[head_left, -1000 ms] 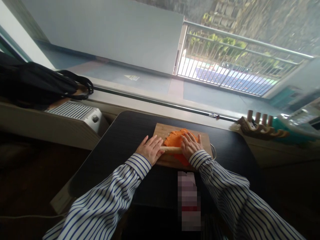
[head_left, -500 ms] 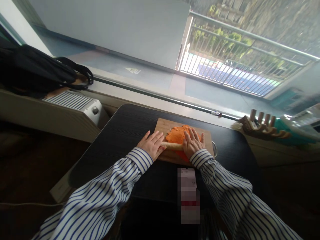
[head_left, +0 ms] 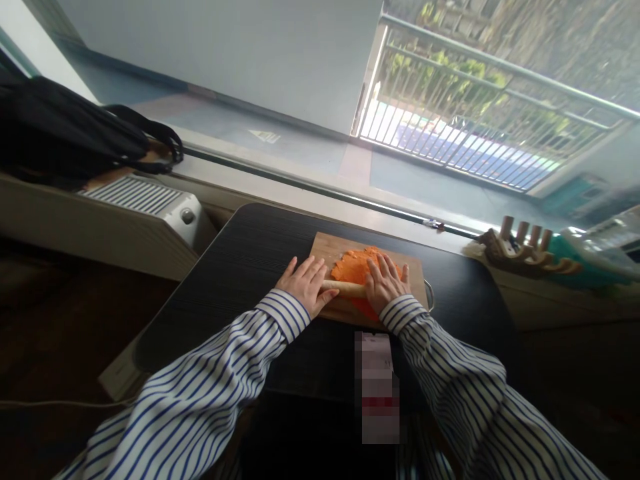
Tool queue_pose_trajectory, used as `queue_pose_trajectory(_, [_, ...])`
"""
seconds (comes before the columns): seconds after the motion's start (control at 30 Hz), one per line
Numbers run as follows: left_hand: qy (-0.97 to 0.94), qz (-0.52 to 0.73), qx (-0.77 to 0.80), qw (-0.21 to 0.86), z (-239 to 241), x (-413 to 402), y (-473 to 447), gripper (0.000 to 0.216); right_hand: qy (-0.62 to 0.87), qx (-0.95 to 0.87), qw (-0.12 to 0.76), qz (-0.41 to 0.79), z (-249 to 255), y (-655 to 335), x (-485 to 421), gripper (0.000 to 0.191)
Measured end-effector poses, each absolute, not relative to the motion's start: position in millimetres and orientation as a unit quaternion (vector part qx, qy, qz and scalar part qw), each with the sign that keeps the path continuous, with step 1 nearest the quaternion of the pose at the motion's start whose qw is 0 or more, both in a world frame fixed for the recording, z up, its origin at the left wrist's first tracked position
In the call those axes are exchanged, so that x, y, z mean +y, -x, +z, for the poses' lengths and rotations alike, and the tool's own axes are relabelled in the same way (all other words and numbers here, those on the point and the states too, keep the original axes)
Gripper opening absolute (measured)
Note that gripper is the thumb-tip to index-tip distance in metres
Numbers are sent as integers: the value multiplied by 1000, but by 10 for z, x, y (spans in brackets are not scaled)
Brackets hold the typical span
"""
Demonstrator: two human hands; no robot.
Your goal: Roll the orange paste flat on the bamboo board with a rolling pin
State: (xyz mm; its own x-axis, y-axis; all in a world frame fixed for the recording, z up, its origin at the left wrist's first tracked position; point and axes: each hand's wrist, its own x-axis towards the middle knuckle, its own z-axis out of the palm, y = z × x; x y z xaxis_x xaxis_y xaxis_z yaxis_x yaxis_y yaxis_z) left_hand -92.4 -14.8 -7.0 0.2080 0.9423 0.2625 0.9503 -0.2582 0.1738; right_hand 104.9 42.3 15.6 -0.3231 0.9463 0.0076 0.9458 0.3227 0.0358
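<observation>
A wooden rolling pin (head_left: pixel 345 289) lies across a flattened orange sheet (head_left: pixel 356 264), which looks like dough or clay. Under both is a wooden cutting board (head_left: pixel 400 252). My left hand (head_left: pixel 304 285) rests on the pin's left end, fingers stretched out and the thumb along the near side. On the right end lies my right hand (head_left: pixel 386 283), palm down with its fingers spread, covering part of the orange sheet. More orange shows on the near side of the pin, close to my right wrist.
The board lies on a dark table (head_left: pixel 225 293). A pinkish, blurred-out item (head_left: pixel 377 373) is at the near edge. Beyond are a window ledge (head_left: pixel 280 185), a radiator (head_left: pixel 145 197) with a black bag (head_left: pixel 60 137), and a wooden rack (head_left: pixel 520 247) at right.
The view has shifted slightly. My hands stay on the rolling pin in nearly the same place; the left thumb reaches a little further along it.
</observation>
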Motion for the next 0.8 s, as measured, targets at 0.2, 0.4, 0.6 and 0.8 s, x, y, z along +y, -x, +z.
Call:
queue_pose_trajectory(0.2, [792, -187, -580, 36, -166, -454, 929, 63, -560, 826, -6, 62, 74, -1138, 128, 49])
queue_pose_trajectory(0.4, [760, -146, -633, 1, -12, -88, 893, 65, -593, 805, 30, -11, 207, -987, 530, 49])
queue_pose_trajectory(0.6, [770, -171, -615, 10, -71, -256, 914, 69, -592, 806, 16, 7, 184, -1012, 286, 49])
queue_pose_trajectory(0.8, [758, -146, -636, 0, -27, -153, 904, 70, -610, 792, 17, -10, 232, -944, 426, 48])
